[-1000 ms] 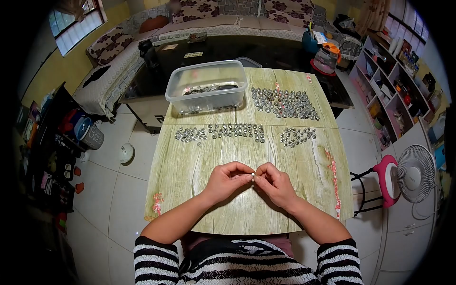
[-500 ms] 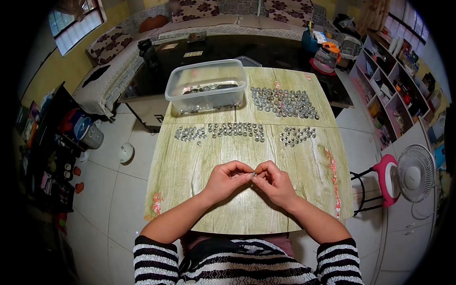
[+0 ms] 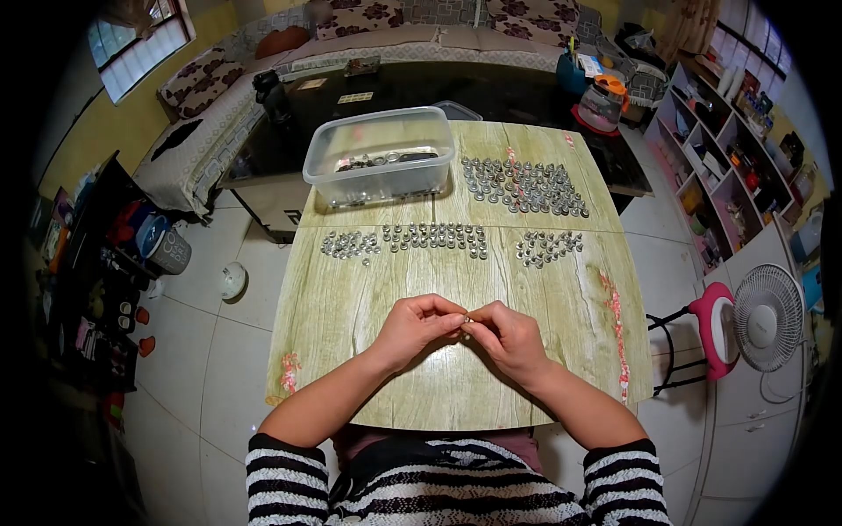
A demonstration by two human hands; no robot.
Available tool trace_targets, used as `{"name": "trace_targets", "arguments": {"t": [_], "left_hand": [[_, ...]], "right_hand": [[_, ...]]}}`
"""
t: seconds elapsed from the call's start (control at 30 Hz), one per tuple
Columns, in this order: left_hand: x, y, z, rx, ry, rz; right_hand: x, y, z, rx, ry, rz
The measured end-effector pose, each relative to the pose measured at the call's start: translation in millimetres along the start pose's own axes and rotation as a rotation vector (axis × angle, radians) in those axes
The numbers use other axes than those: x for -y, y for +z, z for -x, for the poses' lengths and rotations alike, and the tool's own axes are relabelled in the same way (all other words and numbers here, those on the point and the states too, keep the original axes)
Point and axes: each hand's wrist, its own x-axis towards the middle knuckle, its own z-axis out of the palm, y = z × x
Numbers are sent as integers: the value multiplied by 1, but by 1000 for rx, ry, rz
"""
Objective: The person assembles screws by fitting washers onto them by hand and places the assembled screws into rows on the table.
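Observation:
My left hand and my right hand meet over the front middle of the table. Between their pinched fingertips is a small shiny metal piece, mostly covered by the fingers, so its exact kind does not show. Beyond the hands, small round metal pieces stand in groups: a cluster at the left, rows in the middle, and a loose group at the right. A larger block of silvery pieces with pointed tops stands farther back.
A clear plastic tub with metal and dark items inside stands at the table's back left. The wood-patterned table has red and white worn patches. A dark table adjoins behind; a fan and pink chair are at the right.
The fingertips have shifted slightly around the small metal piece, with the right fingers a little farther left. Both hands keep their pinch, and the groups on the table stay the same.

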Motion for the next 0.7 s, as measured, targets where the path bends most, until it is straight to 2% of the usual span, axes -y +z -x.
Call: {"name": "trace_targets", "arguments": {"t": [0.1, 0.27, 0.33, 0.43, 0.5, 0.6, 0.7], "left_hand": [[2, 0, -1, -22, 30, -14], [1, -3, -1, 4, -75, 40], [3, -4, -2, 17, -51, 50], [2, -1, 0, 13, 2, 36], [2, 0, 0, -6, 34, 12], [2, 0, 0, -15, 73, -13], [3, 0, 0, 4, 83, 15]], "right_hand": [[1, -1, -1, 1, -26, 8], [-1, 1, -1, -38, -78, 33], [-1, 2, -1, -46, -95, 33], [2, 1, 0, -25, 28, -60], [3, 1, 0, 14, 197, -267], [4, -1, -2, 67, 265, -348], [1, 1, -1, 67, 235, -299]]}}
